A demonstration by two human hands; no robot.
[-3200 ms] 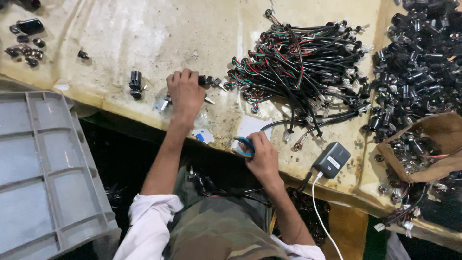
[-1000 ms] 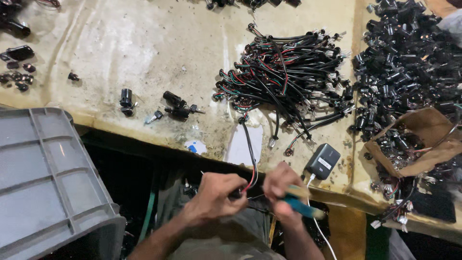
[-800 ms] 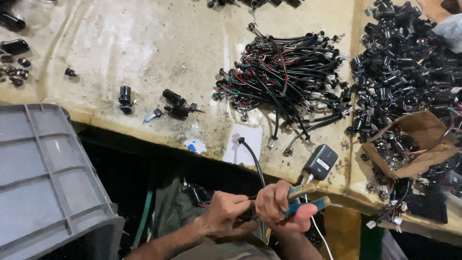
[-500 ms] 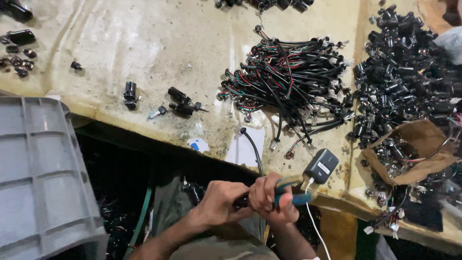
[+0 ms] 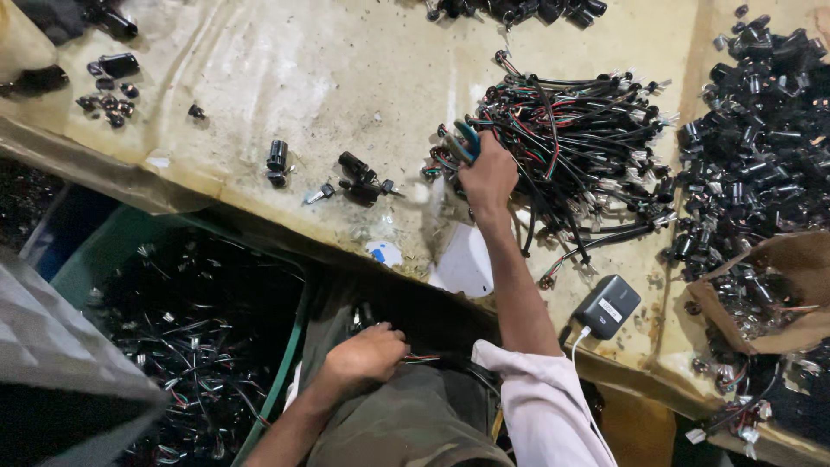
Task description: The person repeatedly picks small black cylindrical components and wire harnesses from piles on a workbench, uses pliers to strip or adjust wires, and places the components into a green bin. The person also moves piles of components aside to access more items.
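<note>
Grey ribbed plastic crate (image 5: pixel 60 355) is seen at 8 o'clock, cut off by the frame edge. Beside it, a green-rimmed bin (image 5: pixel 290 346) filled with tangled thin wires is noted. On the stained, yellowish sheet-covered bench (image 5: pixel 328 78), loose black cylindrical parts are counted: a cluster of about six small ones (image 5: pixel 108 91) at 10 o'clock, then one upright cylinder (image 5: pixel 277 156) and one elongated part (image 5: pixel 359 173) near centre.

Left hand (image 5: pixel 367 356) is held at 6 o'clock, low over the lap, fingers curled on thin wires (image 5: pixel 424 357); the grip itself is partly hidden.

Right hand (image 5: pixel 488 173) is extended toward 12 o'clock, closed around teal-handled pliers (image 5: pixel 462 143), resting at the edge of one large bundle of black, red and green wires (image 5: pixel 571 147) with pale connectors. One white paper scrap (image 5: pixel 467 264) lies just below the wrist.

One dark rectangular adapter (image 5: pixel 608 305) with white cable is recorded at 4 o'clock. A heap of glossy black cylinders (image 5: pixel 761 130), too many to count, is seen at 2 o'clock; one torn brown cardboard box (image 5: pixel 778 285) lies below it.
</note>
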